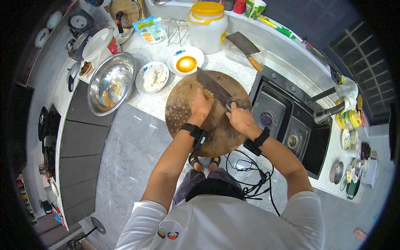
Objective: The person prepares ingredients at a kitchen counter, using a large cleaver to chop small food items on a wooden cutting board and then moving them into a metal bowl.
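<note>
A round wooden chopping board [208, 137] lies on the counter in front of me. My right hand [241, 120] is closed round the handle of a dark-bladed cleaver [213, 86], whose blade slants to the far left over the board. Beside the blade, my left hand [201, 105] has its fingers curled down on a small yellow-brown piece of food [208, 95], mostly hidden by the fingers and blade. Past the board's far edge stands a white bowl [171, 62] with an orange liquid like egg yolk. Left of it, a plate [143, 86] carries a white paste-like heap.
A steel basin [95, 89] with orange scraps sits at the left counter edge. Behind are a yellow-lidded tub [207, 31], a wire rack [178, 33] and a second cleaver [243, 43]. A double sink [271, 104] lies right. Black cables [258, 179] hang near my right forearm.
</note>
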`<state>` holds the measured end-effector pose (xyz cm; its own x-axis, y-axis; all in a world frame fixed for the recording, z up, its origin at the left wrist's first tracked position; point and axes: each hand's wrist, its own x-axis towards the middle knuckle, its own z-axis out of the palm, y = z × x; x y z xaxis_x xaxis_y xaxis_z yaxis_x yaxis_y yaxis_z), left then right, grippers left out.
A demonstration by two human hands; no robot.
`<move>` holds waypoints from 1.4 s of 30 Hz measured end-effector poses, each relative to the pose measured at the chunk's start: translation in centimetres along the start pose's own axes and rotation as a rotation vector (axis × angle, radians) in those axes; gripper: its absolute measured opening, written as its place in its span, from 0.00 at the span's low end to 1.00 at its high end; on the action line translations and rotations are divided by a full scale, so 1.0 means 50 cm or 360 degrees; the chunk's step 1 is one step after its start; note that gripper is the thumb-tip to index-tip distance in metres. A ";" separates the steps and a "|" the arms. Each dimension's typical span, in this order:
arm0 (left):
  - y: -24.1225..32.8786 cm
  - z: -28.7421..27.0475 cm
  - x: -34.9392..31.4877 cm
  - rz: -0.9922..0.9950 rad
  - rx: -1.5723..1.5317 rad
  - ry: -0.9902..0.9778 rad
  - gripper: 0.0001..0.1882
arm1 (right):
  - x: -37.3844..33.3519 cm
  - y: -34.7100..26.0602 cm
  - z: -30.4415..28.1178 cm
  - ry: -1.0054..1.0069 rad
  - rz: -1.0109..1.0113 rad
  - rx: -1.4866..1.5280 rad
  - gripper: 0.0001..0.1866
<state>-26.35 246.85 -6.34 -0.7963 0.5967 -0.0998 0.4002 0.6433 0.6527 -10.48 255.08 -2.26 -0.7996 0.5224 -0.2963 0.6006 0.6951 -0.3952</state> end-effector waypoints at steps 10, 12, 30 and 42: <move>-0.011 0.009 0.008 -0.0064 -0.0041 -0.0036 0.23 | -0.006 -0.005 -0.034 0.0442 -0.0080 0.0164 0.18; -0.014 0.013 0.014 -0.0047 -0.0092 -0.0034 0.23 | -0.005 -0.011 -0.017 0.0198 0.0016 0.0108 0.18; -0.017 0.018 0.012 -0.0046 -0.0036 0.0028 0.22 | 0.004 0.010 -0.009 0.0112 0.0027 0.0024 0.17; -0.022 0.017 0.015 -0.0021 -0.0045 -0.0064 0.24 | 0.010 0.016 -0.006 0.0011 0.0080 0.0018 0.19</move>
<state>-27.01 247.00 -7.75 -0.7823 0.6074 -0.1381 0.3766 0.6378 0.6719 -10.43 256.04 -2.46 -0.7685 0.5596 -0.3102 0.6397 0.6625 -0.3896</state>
